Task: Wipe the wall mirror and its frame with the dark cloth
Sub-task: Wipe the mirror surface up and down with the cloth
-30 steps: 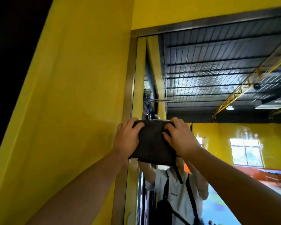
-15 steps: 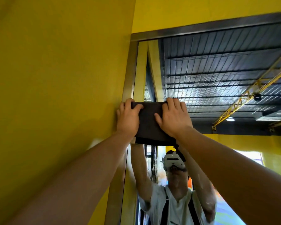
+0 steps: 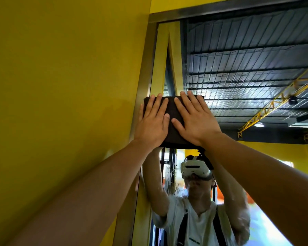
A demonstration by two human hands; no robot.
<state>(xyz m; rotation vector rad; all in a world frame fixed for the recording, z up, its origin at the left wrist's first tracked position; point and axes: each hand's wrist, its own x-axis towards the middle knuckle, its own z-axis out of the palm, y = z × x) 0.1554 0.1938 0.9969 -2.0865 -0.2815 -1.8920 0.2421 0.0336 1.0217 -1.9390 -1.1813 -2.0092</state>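
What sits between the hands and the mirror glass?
The dark cloth, pressed flat by the left hand and right hand onto the mirror and frame; head view.

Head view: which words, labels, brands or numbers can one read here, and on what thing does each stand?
Small dark print on the reflected white shirt: too blurred to read.
White headset, dark cloth, mirror frame, yellow wall: no text visible.
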